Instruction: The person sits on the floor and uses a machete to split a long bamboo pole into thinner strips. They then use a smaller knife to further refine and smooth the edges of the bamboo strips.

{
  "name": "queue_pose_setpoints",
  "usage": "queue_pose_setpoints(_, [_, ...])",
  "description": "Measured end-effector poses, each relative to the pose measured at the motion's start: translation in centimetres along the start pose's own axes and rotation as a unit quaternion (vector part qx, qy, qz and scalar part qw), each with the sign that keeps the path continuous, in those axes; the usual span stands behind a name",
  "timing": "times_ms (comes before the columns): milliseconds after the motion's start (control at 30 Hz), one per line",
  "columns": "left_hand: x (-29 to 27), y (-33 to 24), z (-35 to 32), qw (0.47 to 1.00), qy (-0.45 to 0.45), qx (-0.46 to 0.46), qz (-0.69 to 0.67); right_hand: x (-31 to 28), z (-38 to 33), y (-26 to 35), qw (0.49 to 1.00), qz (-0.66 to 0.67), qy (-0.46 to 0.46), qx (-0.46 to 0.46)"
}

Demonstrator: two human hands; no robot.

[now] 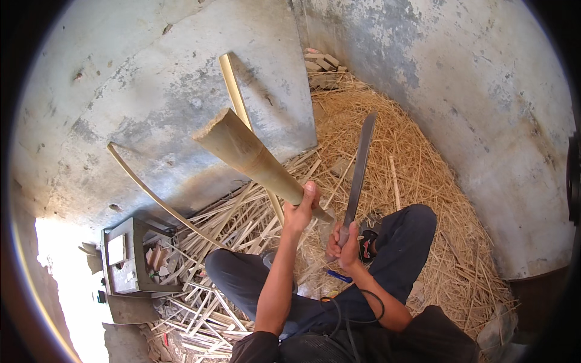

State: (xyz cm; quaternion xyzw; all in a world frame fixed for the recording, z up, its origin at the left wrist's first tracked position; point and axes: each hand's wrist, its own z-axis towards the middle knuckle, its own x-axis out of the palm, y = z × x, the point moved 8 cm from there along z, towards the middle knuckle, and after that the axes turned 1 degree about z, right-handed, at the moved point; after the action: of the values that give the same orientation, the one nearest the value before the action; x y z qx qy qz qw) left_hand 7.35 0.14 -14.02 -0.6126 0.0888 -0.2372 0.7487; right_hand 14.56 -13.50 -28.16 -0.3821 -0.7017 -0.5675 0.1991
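Pole (257, 158), probably bamboo, in left hand (302, 206)

No txt, nos. or signs I can read on my feed. Only mark I get is a small reddish patch (366, 247) on the dark shoe (365, 235) by the knee, too tiny at this res to tell if it's a logo, lettering, etc.
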Motion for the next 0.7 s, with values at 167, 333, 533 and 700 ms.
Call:
queue_pose_setpoints(167, [-0.8, -0.6, -0.1, 0.999, -0.03, 0.035, -0.001, -5.4, -1.9, -7.7, 0.96, -0.01, -0.13, 0.25])
queue_pose_setpoints(333, [-1.1, -1.6, 0.2, 0.998, -0.067, 0.02, -0.004, -2.8, -0.8, -3.8, 0.977, -0.058, -0.115, 0.169])
queue_pose_setpoints(533, [-0.8, -0.8, 0.1, 0.997, -0.074, 0.018, 0.001, 0.3, -0.3, 0.2, 0.993, -0.099, -0.046, -0.054])
queue_pose_setpoints(700, [-2.3, 0.0, 0.3, 0.993, -0.105, 0.007, 0.046, -9.3, -0.4, -10.6, 0.957, -0.092, -0.147, 0.233])
